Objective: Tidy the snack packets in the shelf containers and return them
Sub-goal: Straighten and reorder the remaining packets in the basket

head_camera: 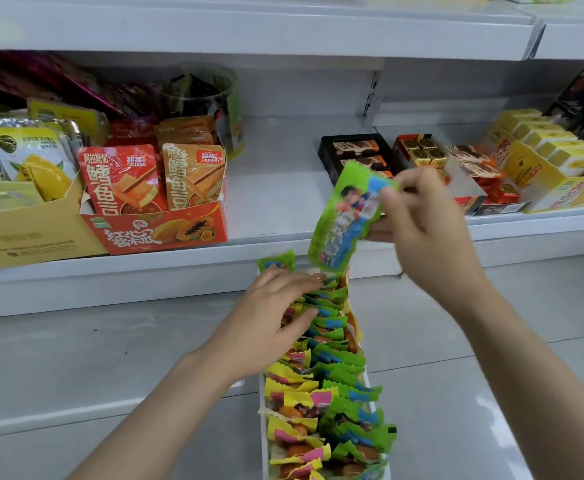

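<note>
Head view: a long white container [262, 427] is seen running from the shelf edge [179, 268] toward the camera, its near end cut off by the bottom frame edge. It is packed with snack packets [318, 393], yellow-pink on the left, green-blue on the right; print too small to read. The left hand [276, 306] is laid on the far packets, fingers straight and spread, nothing gripped. One green packet [342, 220] is pinched near its top by the right hand [418, 223] and held above the container's far end; fingertips are motion-blurred, exact grip hard to make out. On the shelf, a red papaya-print box [159, 233] holds upright pouches; a yellow carton [24, 233] is cut off at left. Dark chocolate trays [356, 150] are partly hidden behind the held packet. A yellow display box [539, 168] sits at far right.
</note>
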